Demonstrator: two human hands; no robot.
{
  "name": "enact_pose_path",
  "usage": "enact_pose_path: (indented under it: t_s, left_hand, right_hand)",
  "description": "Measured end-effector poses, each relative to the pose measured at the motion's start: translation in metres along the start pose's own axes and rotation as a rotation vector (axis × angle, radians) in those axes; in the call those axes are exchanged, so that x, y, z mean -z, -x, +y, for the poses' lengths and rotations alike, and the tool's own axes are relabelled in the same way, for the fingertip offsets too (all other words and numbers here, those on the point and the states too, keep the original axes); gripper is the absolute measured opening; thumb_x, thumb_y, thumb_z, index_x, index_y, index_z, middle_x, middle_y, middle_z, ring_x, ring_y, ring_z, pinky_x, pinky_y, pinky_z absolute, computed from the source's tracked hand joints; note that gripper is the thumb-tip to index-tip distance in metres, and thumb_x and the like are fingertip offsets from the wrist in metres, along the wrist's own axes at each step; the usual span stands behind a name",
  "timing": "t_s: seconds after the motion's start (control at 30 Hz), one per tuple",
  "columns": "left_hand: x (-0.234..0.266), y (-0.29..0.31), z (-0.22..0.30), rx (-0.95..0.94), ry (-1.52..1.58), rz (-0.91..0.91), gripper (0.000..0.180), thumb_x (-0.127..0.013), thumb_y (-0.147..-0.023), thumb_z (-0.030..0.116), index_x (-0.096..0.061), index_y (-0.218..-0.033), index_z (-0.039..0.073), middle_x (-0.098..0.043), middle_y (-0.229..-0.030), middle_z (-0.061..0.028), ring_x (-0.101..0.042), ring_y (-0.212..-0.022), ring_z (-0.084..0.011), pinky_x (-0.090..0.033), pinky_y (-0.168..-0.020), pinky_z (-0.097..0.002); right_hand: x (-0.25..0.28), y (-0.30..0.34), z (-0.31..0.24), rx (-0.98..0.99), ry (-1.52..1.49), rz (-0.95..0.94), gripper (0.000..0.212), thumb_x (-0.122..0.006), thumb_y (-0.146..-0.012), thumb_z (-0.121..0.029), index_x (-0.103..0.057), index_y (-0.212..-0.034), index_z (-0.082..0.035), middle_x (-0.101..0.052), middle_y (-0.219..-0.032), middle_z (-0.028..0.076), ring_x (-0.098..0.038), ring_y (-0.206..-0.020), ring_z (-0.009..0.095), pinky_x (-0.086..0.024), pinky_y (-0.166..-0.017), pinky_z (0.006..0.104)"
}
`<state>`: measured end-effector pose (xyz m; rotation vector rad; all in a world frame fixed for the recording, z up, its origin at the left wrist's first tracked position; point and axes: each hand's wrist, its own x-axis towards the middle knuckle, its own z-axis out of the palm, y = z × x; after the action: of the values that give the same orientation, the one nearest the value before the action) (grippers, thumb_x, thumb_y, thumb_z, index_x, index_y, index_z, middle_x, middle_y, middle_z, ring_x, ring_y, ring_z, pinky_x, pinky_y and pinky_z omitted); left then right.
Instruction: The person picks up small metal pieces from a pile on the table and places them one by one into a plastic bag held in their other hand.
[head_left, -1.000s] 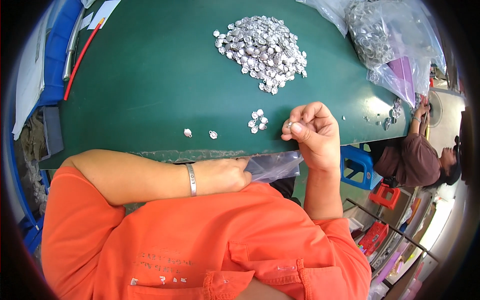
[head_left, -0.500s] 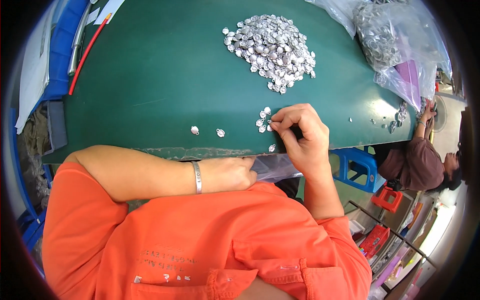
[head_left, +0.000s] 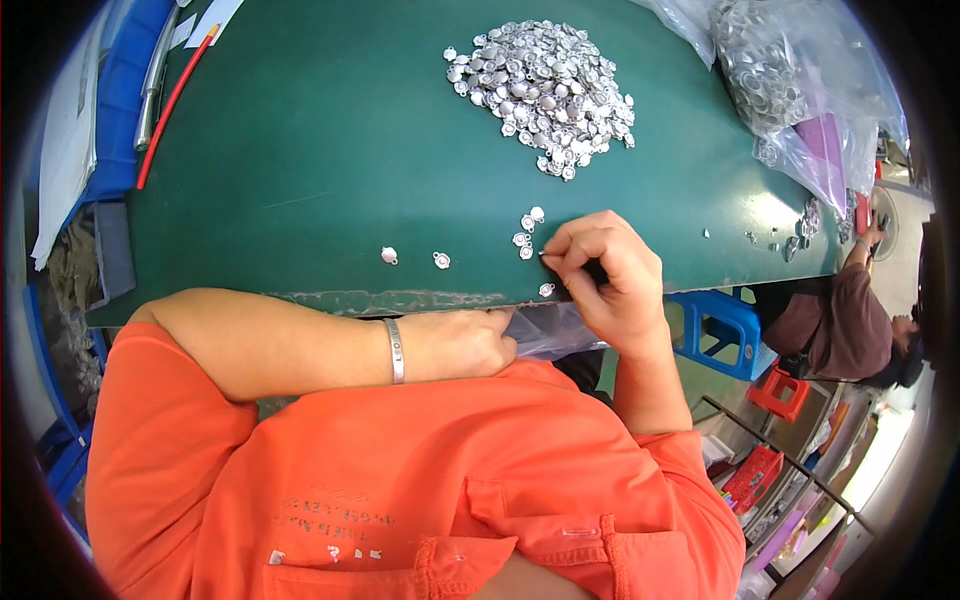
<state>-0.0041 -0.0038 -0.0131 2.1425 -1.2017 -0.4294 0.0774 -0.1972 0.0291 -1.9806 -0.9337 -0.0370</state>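
Note:
My right hand (head_left: 610, 275) is at the table's near edge, thumb and forefinger pinched together. A sliver of a small silver metal charm shows at the fingertips. Just left of them lies a little cluster of looped charms (head_left: 524, 238), and one single charm (head_left: 546, 290) sits below, close to the edge. Two more, a charm (head_left: 441, 260) and another charm (head_left: 389, 256), lie farther left. My left hand (head_left: 470, 345) is curled below the table edge beside a clear plastic bag (head_left: 550, 333); its fingertips are hidden.
A big pile of charms (head_left: 545, 90) covers the far middle of the green table (head_left: 300, 130). Clear bags of metal parts (head_left: 755, 75) stand far right. A red pencil (head_left: 178, 105) lies far left. Another person (head_left: 835, 320) works at right, near a blue stool (head_left: 720, 335).
The charm at my right fingertips has gone from mostly visible to a thin sliver, and the pinch has tightened over it. My left hand stays in place.

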Motion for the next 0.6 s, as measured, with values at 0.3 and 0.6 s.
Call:
enact_pose_path:
  t_s: [0.3, 0.6]
  left_hand:
    - [0.005, 0.001, 0.002, -0.022, -0.011, 0.012, 0.020, -0.057, -0.075, 0.015, -0.057, -0.077, -0.005, -0.054, -0.111, -0.0363, -0.063, -0.094, -0.0409, -0.054, -0.078, -0.0402]
    - [0.006, -0.002, 0.002, 0.031, 0.179, 0.008, 0.022, -0.057, -0.075, 0.016, -0.057, -0.076, -0.005, -0.055, -0.106, -0.0347, -0.062, -0.092, -0.0416, -0.052, -0.079, -0.0423]
  right_hand:
    - [0.000, -0.012, 0.000, 0.163, 0.013, -0.128, 0.022, -0.068, -0.064, 0.007, -0.058, -0.081, -0.003, -0.067, -0.085, 0.009, -0.063, -0.079, 0.028, -0.051, -0.071, 0.0364]
    - [0.018, -0.013, -0.002, 0.049, -0.192, -0.241, 0.016, -0.065, -0.071, 0.010, -0.059, -0.080, -0.002, -0.066, -0.083, 0.010, -0.063, -0.076, 0.029, -0.050, -0.067, 0.0358]
